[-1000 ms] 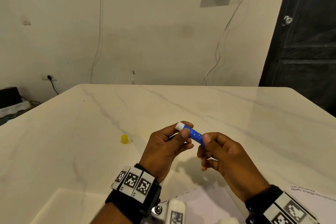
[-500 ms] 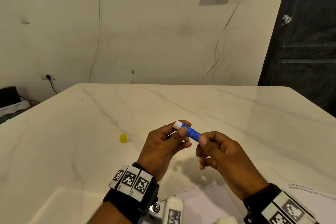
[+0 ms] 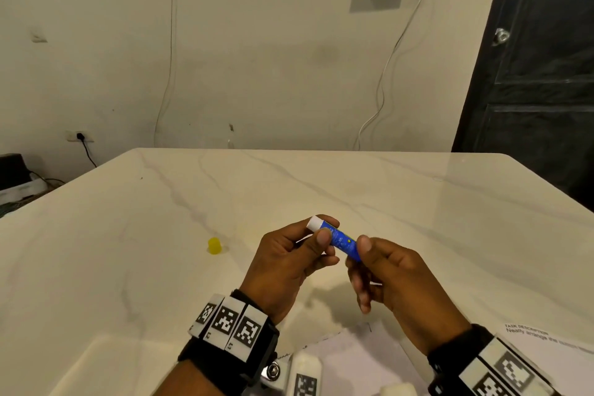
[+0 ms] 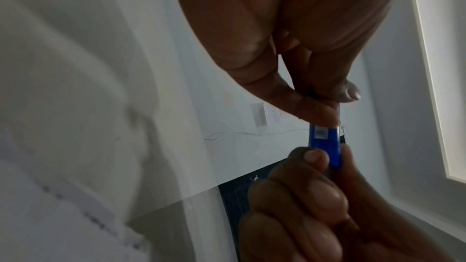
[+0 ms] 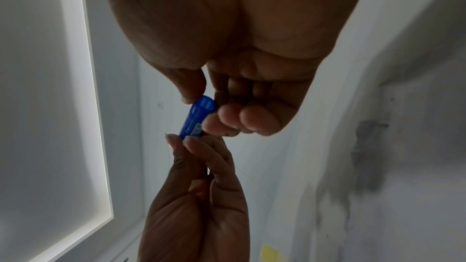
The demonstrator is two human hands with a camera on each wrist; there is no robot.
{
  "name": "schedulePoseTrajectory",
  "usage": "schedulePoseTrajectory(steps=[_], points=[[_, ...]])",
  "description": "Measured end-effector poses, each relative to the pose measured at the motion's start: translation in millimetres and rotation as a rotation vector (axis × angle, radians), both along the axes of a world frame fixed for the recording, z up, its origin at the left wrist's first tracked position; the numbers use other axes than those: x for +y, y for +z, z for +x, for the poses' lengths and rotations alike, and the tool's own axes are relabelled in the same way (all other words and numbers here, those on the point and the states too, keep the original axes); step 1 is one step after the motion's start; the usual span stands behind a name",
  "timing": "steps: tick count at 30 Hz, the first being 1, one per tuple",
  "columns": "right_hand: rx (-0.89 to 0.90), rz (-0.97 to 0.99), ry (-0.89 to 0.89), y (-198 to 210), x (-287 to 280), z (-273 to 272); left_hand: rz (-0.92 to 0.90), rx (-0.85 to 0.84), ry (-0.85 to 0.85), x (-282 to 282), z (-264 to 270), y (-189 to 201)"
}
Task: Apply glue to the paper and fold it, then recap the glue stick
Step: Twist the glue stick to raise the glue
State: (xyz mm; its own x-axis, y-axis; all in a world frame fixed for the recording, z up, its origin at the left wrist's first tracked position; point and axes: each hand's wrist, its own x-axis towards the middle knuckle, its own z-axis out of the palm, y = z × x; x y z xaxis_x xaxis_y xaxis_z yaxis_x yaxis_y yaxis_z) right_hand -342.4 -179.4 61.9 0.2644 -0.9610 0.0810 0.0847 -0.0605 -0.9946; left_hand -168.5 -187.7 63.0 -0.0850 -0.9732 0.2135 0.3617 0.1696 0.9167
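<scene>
A blue glue stick (image 3: pixel 341 240) with its white glue end (image 3: pixel 314 223) bare is held above the table by both hands. My left hand (image 3: pixel 289 259) pinches the upper part near the white end between thumb and fingers. My right hand (image 3: pixel 390 273) pinches the blue base end (image 5: pixel 204 104) with thumb and fingertips. The wrist views show the blue tube (image 4: pixel 325 146) between the two hands. The yellow cap (image 3: pixel 214 245) stands on the table to the left, apart from both hands. White paper (image 3: pixel 350 360) lies at the near edge, partly hidden by my wrists.
The marble table (image 3: pixel 321 190) stretches ahead to a wall. A printed sheet (image 3: pixel 553 350) lies at the near right. A dark door (image 3: pixel 540 74) stands at the right. A socket with a black plug (image 3: pixel 79 136) and boxes sit at the far left.
Both hands hold the glue stick in almost the same place. The right fingers have shifted slightly on the base end.
</scene>
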Motion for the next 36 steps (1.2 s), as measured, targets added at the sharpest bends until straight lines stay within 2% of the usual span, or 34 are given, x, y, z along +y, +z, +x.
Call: schedulePoseTrajectory(steps=[3,9,15,21,27,33,36], points=[[0.003,0.060,0.033,1.2,1.6,0.8,-0.004,0.006,-0.004,0.2,-0.1,-0.4],[-0.011,-0.037,-0.025,-1.1,-1.4,-0.9,-0.007,-0.007,-0.008,-1.6,0.5,-1.3],[-0.016,0.086,0.045,-0.1,1.2,-1.0,-0.019,-0.004,-0.020,-0.2,-1.6,-1.4],[-0.003,-0.031,-0.019,-3.0,-0.4,-3.0,-0.016,-0.005,-0.001,-0.2,-0.1,-0.4],[-0.079,0.134,0.075,-1.1,3.2,-1.3,-0.028,-0.017,-0.027,0.8,-1.8,-0.9],[-0.079,-0.027,0.001,-5.8,-1.3,-0.9,-0.035,-0.028,-0.013,0.7,1.0,-1.1],[-0.089,0.023,0.021,-4.3,1.0,-2.1,-0.037,-0.033,-0.026,2.1,-0.8,-0.4]])
